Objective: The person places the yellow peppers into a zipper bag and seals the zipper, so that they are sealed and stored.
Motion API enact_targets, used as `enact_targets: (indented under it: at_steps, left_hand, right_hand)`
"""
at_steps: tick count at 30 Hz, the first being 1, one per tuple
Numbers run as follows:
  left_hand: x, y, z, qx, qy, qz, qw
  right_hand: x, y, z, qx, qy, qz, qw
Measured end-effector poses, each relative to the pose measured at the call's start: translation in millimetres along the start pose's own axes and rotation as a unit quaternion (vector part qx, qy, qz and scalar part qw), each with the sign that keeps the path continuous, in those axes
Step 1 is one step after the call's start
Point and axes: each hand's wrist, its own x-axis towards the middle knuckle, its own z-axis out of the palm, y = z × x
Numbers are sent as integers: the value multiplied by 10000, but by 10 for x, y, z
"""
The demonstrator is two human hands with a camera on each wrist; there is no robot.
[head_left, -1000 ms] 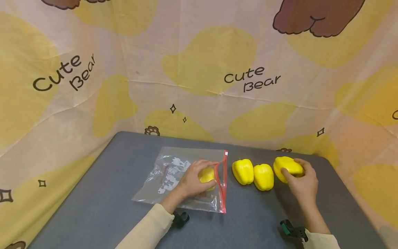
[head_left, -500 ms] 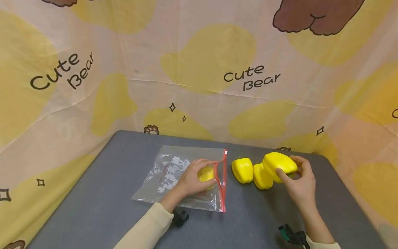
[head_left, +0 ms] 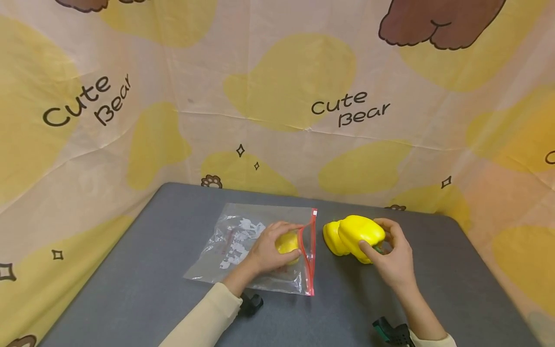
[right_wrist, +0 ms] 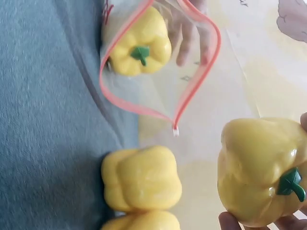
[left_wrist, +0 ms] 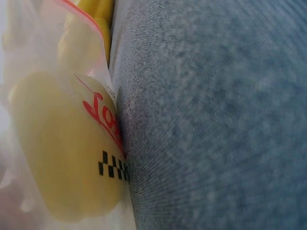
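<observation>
My left hand point(head_left: 270, 248) holds a clear zip bag point(head_left: 236, 217) near its red-edged mouth, thumb and fingers spread. Its fingers point(right_wrist: 186, 43) show through the film in the right wrist view. The mouth gapes, and inside lies a yellow bell pepper point(right_wrist: 153, 33), green stem towards the opening. My right hand point(head_left: 396, 258) grips another yellow bell pepper point(head_left: 362, 231) by its stem end, raised above the table. Beneath and behind it, two yellow bell peppers stand side by side; the nearer to the bag point(head_left: 333, 238) shows more, the other point(head_left: 363, 258) is mostly hidden.
The grey table point(head_left: 173, 231) lies under everything. A printed cloth point(head_left: 277, 96) hangs behind it and along both sides. Black wrist-worn devices show below both hands, the right one point(head_left: 392, 332) close to the table's near side.
My right hand has lifted its bell pepper and carried it left, over the two on the table, towards the bag. The left hand and the bag have stayed put.
</observation>
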Motion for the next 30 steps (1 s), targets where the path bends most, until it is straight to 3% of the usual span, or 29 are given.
enact_targets:
  at_steps: [8,17,30]
  left_hand:
    - [2,-8,2,-19,-29,15,10000]
    - [5,-17,1,67,23,-12,10000]
    - [0,0,3,75,-50,5,10000]
  right_hand:
    - [-28,-17,153,96,-344,-316,9989]
    - [-72,-22,345,500,-830,-375,9946]
    - [-120,-2,569,270,-1214,-290,9918]
